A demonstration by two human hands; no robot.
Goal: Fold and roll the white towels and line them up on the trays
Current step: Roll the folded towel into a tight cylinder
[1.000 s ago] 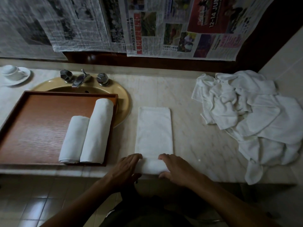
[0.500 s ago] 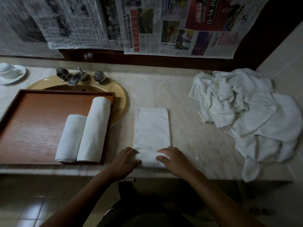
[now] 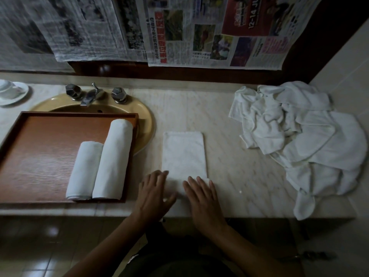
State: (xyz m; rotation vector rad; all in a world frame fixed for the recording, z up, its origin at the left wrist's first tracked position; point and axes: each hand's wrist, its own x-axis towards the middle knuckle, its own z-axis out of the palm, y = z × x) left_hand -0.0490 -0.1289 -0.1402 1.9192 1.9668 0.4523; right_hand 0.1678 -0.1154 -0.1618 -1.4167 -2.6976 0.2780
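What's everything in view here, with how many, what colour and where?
counter: 1, pale marble, across the view
sink: 1, yellow, set in counter, left
tap: 1, chrome, behind sink
tray: 1, brown, over sink
rolled towels: 2, white, side by side on tray's right
folded towel: 1, white, centre counter, near end rolled
towel pile: 1, white, counter right
cup and saucer: 1, white, far left
newspapers: several, printed, on wall
left hand: 1, flat on rolled end
right hand: 1, flat on rolled end

Marble counter point(image 3: 239, 176) — tray point(image 3: 50, 156), folded towel point(image 3: 183, 152), towel pile point(image 3: 309, 136)
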